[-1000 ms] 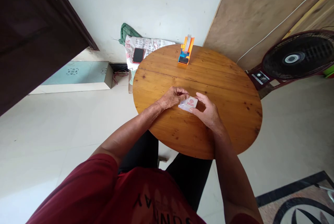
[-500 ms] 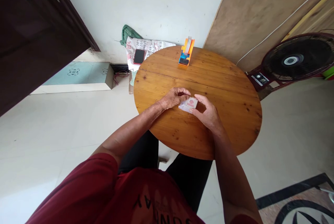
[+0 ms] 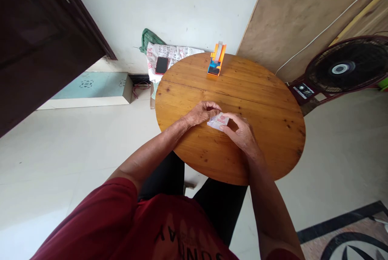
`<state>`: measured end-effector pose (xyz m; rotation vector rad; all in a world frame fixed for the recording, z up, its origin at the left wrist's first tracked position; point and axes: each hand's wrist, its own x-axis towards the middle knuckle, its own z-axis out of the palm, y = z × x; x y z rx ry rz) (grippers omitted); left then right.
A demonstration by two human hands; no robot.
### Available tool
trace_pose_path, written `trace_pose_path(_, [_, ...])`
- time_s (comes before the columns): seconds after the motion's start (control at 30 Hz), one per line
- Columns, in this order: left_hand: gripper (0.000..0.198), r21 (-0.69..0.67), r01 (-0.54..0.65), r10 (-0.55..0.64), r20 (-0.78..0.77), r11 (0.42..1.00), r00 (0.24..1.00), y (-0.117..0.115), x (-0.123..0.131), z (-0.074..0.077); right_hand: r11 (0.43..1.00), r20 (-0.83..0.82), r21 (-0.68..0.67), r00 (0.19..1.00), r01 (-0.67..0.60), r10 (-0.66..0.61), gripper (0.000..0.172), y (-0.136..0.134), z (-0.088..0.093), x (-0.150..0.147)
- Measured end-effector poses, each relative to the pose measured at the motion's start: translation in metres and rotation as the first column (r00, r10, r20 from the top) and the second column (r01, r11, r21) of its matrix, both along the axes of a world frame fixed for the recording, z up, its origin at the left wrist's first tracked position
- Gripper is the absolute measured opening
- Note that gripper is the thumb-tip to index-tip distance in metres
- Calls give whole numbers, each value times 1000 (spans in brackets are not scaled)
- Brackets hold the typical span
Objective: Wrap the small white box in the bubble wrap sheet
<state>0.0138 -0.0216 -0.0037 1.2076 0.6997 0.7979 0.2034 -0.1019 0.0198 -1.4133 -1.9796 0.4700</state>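
A small white box with red print point(image 3: 222, 120), apparently in a clear plastic wrapper, lies near the middle of the round wooden table point(image 3: 194, 146). My left hand point(image 3: 202, 113) pinches the wrapper's far left edge, its fingers curled and closed. From the other side my right hand point(image 3: 241, 131) grips the box, thumb on the near edge and fingers on the far right corner. The fingertips hide parts of the box's edges.
An orange and blue tape dispenser point(image 3: 216, 60) stands at the table's far edge. Beyond the left rim, a phone point(image 3: 161, 65) lies on a printed white sack point(image 3: 176, 52). A black fan point(image 3: 342, 68) is at the right, and a dark door point(image 3: 39, 41) at the left.
My right hand's fingers have closed in, sliding left over the box's far right corner. My left hand stays nearly still, and the box has hardly moved.
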Motion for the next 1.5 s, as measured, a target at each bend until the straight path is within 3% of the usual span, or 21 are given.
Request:
trace_pose_path(0.6, [24, 31, 6, -6, -9, 1000, 1000, 2, -2, 1, 998, 15, 17, 998, -59, 59, 22, -1, -2, 1])
trace_pose_path(0.7, [24, 40, 7, -6, -29, 999, 1000, 2, -2, 1, 1000, 12, -6, 1000, -2, 2, 29, -1, -5, 2])
trace_pose_path(0.83, [24, 62, -1, 3, -41, 998, 999, 2, -3, 0, 996, 29, -56, 997, 75, -74, 60, -2, -5, 2])
trace_pose_path(0.93, [23, 95, -58, 63, -48, 994, 997, 3, -3, 0, 992, 88, -102, 994, 76, -67, 71, -3, -3, 2])
trace_pose_path(1.13, [27, 144, -128, 141, -81, 981, 987, 4, -4, -3, 989, 128, -112, 989, 94, -80, 75, -3, -2, 3])
trace_pose_path(1.5, [40, 100, 20, -11, -94, 995, 995, 2, -4, -1, 980, 181, -95, 971, 172, -153, 64, 1, -11, 4])
